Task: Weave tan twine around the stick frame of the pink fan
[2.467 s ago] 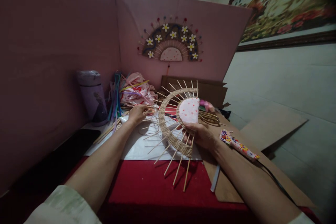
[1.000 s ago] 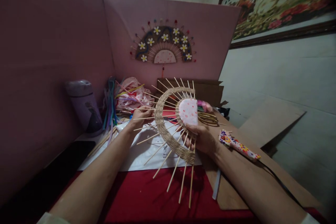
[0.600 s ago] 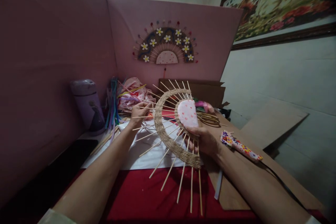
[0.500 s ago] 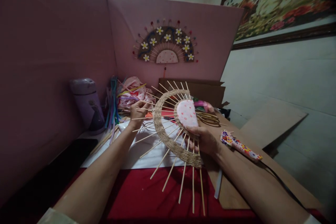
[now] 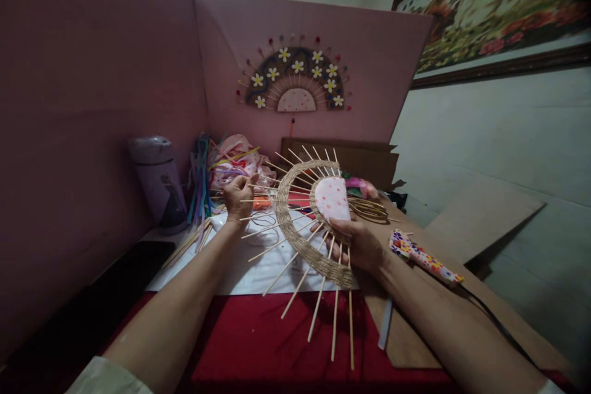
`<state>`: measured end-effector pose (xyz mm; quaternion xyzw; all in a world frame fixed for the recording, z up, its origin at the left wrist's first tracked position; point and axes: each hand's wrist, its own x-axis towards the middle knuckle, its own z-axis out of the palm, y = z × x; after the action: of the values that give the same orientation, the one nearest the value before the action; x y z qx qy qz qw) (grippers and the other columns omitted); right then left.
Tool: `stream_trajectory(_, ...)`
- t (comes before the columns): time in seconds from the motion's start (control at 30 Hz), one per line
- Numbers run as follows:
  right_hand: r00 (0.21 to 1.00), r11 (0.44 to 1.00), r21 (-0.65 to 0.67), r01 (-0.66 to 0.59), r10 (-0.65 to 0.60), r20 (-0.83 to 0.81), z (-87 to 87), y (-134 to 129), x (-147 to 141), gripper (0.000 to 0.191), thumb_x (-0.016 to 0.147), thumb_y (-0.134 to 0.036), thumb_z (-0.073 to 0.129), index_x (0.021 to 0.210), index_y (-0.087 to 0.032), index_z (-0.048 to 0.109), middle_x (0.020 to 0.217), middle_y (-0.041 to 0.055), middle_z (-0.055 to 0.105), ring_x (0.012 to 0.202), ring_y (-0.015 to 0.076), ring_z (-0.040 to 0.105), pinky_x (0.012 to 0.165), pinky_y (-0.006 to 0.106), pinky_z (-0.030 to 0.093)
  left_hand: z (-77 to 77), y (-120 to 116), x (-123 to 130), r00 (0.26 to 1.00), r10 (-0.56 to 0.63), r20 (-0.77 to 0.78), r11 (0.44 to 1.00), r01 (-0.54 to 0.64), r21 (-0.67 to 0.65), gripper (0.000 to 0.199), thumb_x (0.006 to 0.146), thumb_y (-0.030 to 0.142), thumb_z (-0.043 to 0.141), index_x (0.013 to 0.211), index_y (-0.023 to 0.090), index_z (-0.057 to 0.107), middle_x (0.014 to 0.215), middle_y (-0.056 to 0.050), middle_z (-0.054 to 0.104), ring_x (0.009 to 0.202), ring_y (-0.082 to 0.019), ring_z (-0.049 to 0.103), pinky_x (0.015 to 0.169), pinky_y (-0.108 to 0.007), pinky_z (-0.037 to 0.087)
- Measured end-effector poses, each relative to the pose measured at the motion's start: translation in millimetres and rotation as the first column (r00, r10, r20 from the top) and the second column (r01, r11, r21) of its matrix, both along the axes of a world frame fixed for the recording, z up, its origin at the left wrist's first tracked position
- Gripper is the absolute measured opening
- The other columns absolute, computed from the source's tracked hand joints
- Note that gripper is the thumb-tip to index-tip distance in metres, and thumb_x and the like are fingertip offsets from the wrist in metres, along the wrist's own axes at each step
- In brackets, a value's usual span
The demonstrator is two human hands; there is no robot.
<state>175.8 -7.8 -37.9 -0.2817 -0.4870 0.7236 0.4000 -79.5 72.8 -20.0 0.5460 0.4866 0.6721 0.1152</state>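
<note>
A half-round woven fan frame [image 5: 295,237] of twisted cord, with thin wooden sticks fanning outward, is held upright and turned edge-on to the right. At its centre sits a half-disc [image 5: 331,197] of white cloth with pink spots. My right hand [image 5: 357,243] grips the frame by this centre, thumb on the cloth and fingers behind among the sticks. By the tips of the left-side sticks is my left hand [image 5: 239,198], its fingers pinched together. Whether a stick end lies between those fingertips, I cannot make out.
A decorated fan [image 5: 295,77] hangs on the pink partition. On the left stand a purple bottle [image 5: 161,184] and colourful strips [image 5: 200,178] beside bunched pink cloth [image 5: 237,160]. Coiled cord [image 5: 369,209] and a floral-patterned glue gun [image 5: 422,255] with a cable lie on the right-hand board [image 5: 410,345].
My left hand has drawn slightly left, away from the woven band. The fan frame has shifted a little right and its lower sticks sit slightly higher. My right hand keeps its grip.
</note>
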Motion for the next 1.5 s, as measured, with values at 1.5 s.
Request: stream_trajectory(1.5,0.999,0.999,-0.019,-0.026,0.025,-0.044,3.3,-7.2,1.9,0.03,0.071,-0.039,0.055,0.081,-0.012,0.066,0.041,-0.0019,0.052,0.029,0.0067,0.038,0.029,0.018,0.031,-4.6,-8.8,27.9,0.846,-0.487,0.219,0.837,0.523,-0.162,0.009,0.063,0.016,0.066,0.068,0.01,0.066,0.052,0.002,0.057,0.04,-0.005,0.039,0.04,-0.021,0.025)
